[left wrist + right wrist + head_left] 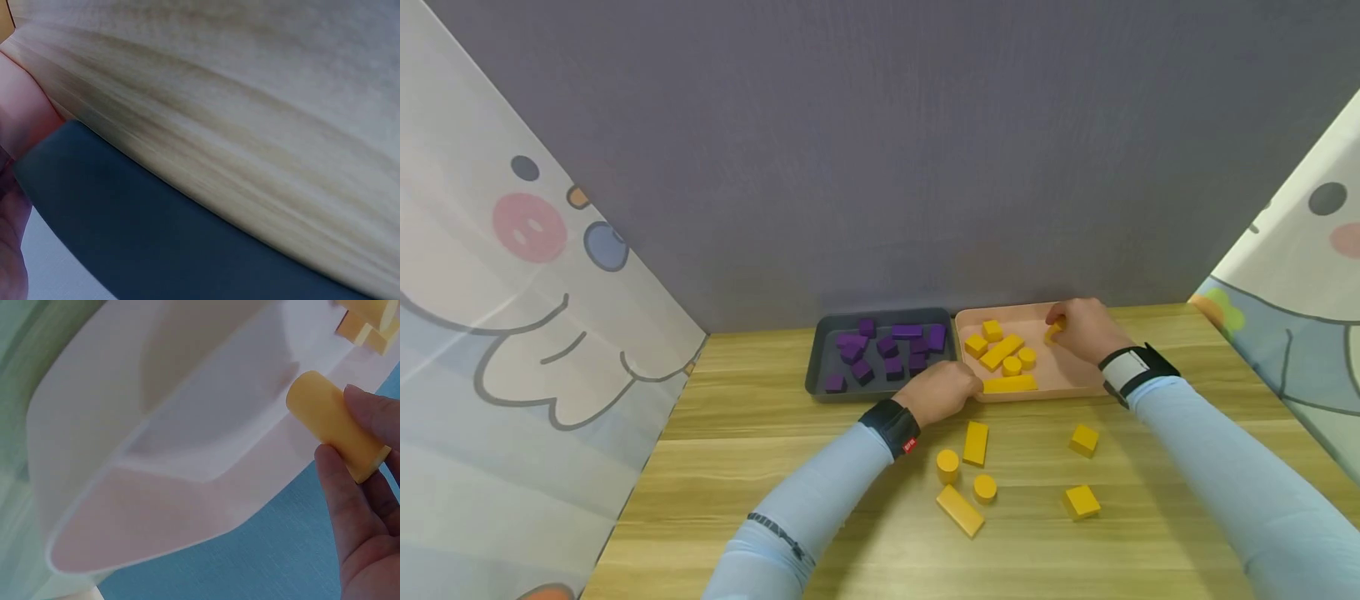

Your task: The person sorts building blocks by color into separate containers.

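My right hand [1086, 329] pinches a yellow cylinder block [337, 422] between thumb and fingers, over the right part of the pink tray [1075, 379]. In the right wrist view the cylinder is tilted, above the tray floor. My left hand [942, 392] is at the tray's near left corner, its fingertips beside the end of a long yellow block [1011, 384] lying inside. Only part of this hand shows at the edge of the left wrist view, so its grip is hidden. Several other yellow blocks [1002, 352] lie in the tray's left half.
A dark grey tray [820, 367] with several purple blocks [862, 372] stands left of the pink one. On the wooden table [737, 467], yellow blocks lie in front: cylinders [947, 467], flat bars [960, 510] and cubes [1082, 502]. A grey wall [880, 167] rises behind.
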